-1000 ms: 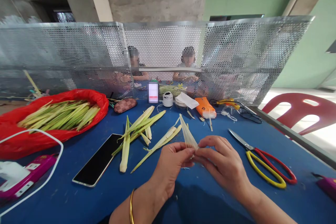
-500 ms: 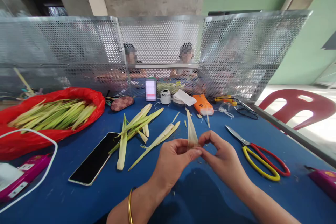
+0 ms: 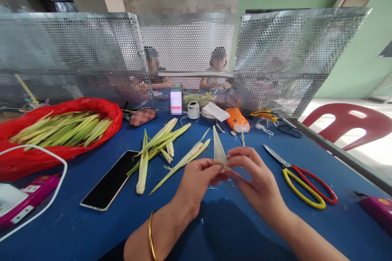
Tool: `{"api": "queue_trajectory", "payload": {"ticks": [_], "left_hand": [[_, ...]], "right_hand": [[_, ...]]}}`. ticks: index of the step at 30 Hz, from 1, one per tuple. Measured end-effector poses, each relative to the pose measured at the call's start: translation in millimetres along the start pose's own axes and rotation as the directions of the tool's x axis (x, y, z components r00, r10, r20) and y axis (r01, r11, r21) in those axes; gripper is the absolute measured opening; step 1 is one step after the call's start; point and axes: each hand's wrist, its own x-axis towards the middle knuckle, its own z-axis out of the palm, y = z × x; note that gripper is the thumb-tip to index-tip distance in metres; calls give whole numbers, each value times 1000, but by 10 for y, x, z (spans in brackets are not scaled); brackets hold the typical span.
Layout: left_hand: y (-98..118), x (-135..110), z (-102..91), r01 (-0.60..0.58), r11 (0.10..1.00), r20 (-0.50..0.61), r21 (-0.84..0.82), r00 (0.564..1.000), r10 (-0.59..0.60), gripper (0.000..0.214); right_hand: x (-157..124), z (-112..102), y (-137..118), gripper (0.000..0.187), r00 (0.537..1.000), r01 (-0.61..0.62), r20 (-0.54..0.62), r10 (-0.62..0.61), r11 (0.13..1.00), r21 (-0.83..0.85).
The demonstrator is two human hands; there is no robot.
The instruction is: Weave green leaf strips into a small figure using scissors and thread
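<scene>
You can pass on the near side of the black phone (image 3: 108, 181); husks (image 3: 157, 147) block its far right corner

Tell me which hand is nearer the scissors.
Right. The right hand is just left of the scissors; the left hand is farther left, beyond the right hand.

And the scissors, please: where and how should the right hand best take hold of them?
Probably by the yellow loop and red loop, from the near side: the scissors lie flat with both loops toward the person and the pointed blades facing away. The right hand is nearer.
</scene>
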Motion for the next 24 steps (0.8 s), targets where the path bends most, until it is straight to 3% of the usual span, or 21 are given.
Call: {"api": "queue_trajectory", "payload": {"ticks": [2,4,10,17,24], "left_hand": [[0,-1,-4,7,1000,-7,-8,1000,-7,17],[1,-2,-7,2,1000,-9,-5,1000,-2,18],[22,-17,-6,0,1000,38,-7,999,0,17],[-7,-12,8,-42,999,45,23,998,41,19],[-29,0,2,-138,982,74,132,989,129,18]], "right_hand": [[3,-27,-2,16,990,137,43,-133,984,-112],[15,-43,-5,16,981,194,59,-187,967,-163],[44,-25,-30,13,978,211,40,-207,962,-174],[26,-9,-33,12,998,-59,6,60,998,-19],[40,-3,-46,8,937,-346,103,334,929,133]]}}
